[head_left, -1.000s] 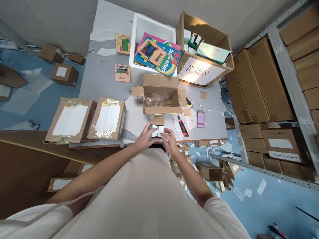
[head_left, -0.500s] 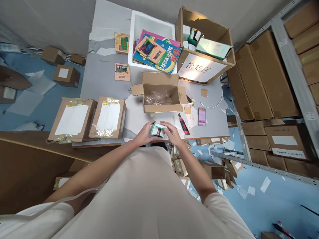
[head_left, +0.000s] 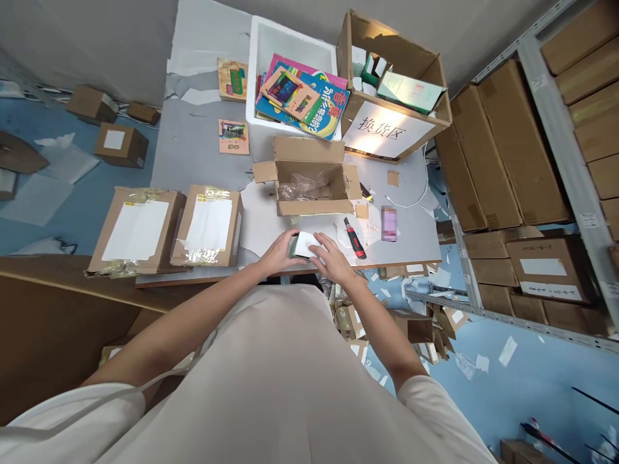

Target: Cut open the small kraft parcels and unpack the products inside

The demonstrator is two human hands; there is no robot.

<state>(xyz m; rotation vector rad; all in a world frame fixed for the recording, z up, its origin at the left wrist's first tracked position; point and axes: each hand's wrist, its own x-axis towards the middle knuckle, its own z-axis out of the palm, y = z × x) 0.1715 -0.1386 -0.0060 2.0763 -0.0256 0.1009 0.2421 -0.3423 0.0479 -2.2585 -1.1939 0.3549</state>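
Between my two hands, over the table's front edge, is a small white and green box (head_left: 304, 243). My left hand (head_left: 280, 252) grips it from the left side. With bent fingers, my right hand (head_left: 331, 256) presses on its white end from the right. The end looks closed over, and whatever is inside is hidden. Just beyond stands an opened cardboard box (head_left: 314, 207), flaps out, with clear plastic wrap (head_left: 302, 187) inside. A red and black utility knife (head_left: 354, 238) lies to the right of my right hand.
Two taped cartons (head_left: 138, 230) with white labels sit at the left. Behind are a white foam box (head_left: 261, 64) of books and a carton (head_left: 440, 109) holding green and white boxes. A phone (head_left: 389, 223) and white cable (head_left: 411, 206) lie rightward. Shelving (head_left: 546, 84) with cartons stands right.
The small box's end was open, showing a dark inside; now a white flap covers it, with my right fingers on it. The view has shifted slightly.
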